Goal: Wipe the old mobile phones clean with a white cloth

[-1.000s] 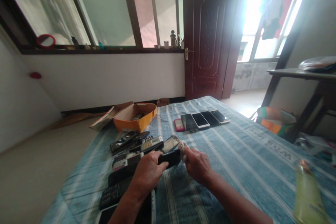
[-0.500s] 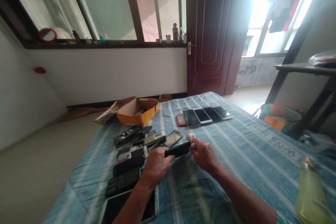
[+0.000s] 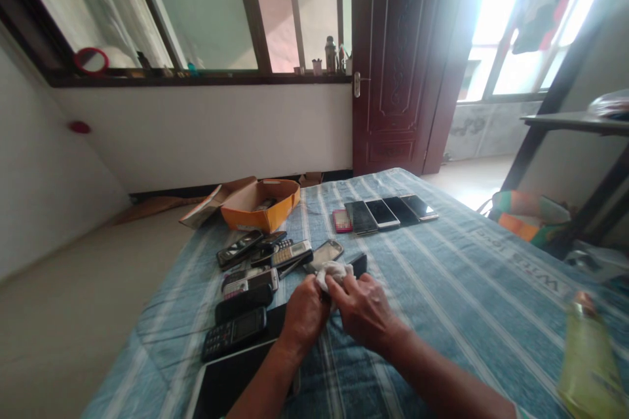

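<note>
My left hand (image 3: 305, 315) is closed around the near end of a dark mobile phone (image 3: 360, 264), held above the bed. My right hand (image 3: 366, 311) presses a crumpled white cloth (image 3: 335, 271) against the phone, its fingers bent over it. Cloth and fingers hide most of the phone; only its far end shows. Just beyond lies a silver-edged phone (image 3: 325, 254). Several old phones are piled to the left, among them a keypad phone (image 3: 293, 254) and a black handset (image 3: 234, 332). A large dark-screened device (image 3: 230, 380) sits partly under my left forearm.
An open orange box (image 3: 263, 213) stands at the bed's far left edge. Several flat phones (image 3: 383, 213) lie in a row at the back, beside a small pink-framed item (image 3: 343, 221). A bottle of yellowish liquid (image 3: 587, 360) is at the right on the striped bedsheet (image 3: 457, 314).
My right hand has moved left along the phone with the white cloth, from its far end to near my left hand. The phone's far end now points further away from me.
</note>
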